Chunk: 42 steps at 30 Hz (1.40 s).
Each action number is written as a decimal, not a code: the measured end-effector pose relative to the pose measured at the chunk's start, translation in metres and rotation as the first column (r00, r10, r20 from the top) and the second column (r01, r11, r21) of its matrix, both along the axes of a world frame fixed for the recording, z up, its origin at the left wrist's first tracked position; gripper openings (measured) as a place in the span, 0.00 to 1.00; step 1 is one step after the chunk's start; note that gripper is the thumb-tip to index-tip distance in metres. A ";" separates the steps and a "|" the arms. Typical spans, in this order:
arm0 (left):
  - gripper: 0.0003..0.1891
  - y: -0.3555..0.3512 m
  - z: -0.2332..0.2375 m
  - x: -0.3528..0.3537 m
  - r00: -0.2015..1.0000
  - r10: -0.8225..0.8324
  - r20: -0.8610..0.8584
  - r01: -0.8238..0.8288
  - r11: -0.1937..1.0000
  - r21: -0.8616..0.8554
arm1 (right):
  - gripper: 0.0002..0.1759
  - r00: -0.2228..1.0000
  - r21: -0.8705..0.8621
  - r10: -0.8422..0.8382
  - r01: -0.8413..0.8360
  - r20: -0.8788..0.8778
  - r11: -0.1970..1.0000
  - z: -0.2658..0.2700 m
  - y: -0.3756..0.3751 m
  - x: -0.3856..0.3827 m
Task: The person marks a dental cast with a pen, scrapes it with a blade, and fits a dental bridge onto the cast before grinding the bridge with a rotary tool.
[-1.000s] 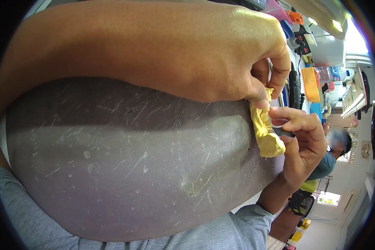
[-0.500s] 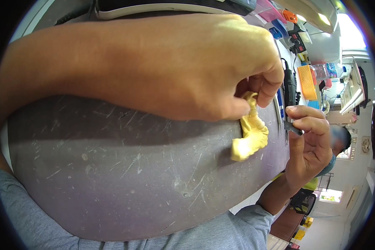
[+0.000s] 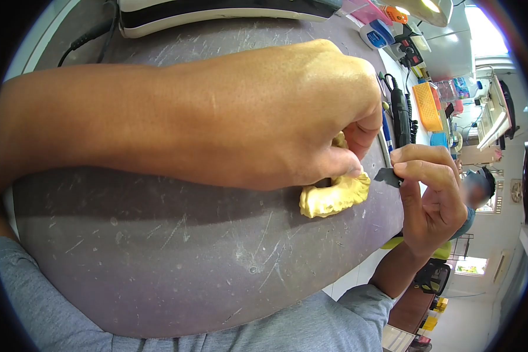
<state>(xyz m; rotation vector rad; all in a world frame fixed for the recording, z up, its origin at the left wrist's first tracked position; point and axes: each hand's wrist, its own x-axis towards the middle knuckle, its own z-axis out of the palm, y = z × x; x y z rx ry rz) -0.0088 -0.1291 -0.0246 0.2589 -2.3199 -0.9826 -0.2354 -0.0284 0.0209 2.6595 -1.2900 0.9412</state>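
A yellow dental cast (image 3: 334,196), curved like a tooth arch, is at the right part of the scratched grey tabletop (image 3: 176,264). My left hand (image 3: 322,111) reaches across from the left, back up, with thumb and fingers closed on the far part of the cast. Those fingers hide that part. Just to the right, my right hand (image 3: 431,196) pinches a small dark grey flat piece (image 3: 387,176) between thumb and fingers. The piece is close to the cast's right side, with a gap between them.
Beyond my hands lie a black handpiece (image 3: 400,114) with a coiled cord and a blue pen (image 3: 386,129). A black-and-white device (image 3: 217,17) stands at the top, near a blue-and-white tub (image 3: 376,35). An orange basket (image 3: 427,105) and another person (image 3: 478,188) are farther right.
The cast has turned and shifted left in view, its arch now more sideways. My right hand has moved slightly left, so more of the dark piece shows.
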 end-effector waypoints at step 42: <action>0.11 0.001 0.001 -0.002 0.999 -0.011 0.031 0.007 0.992 0.126 | 0.12 0.995 0.069 0.078 -0.074 -0.058 0.995 -0.004 -0.010 -0.002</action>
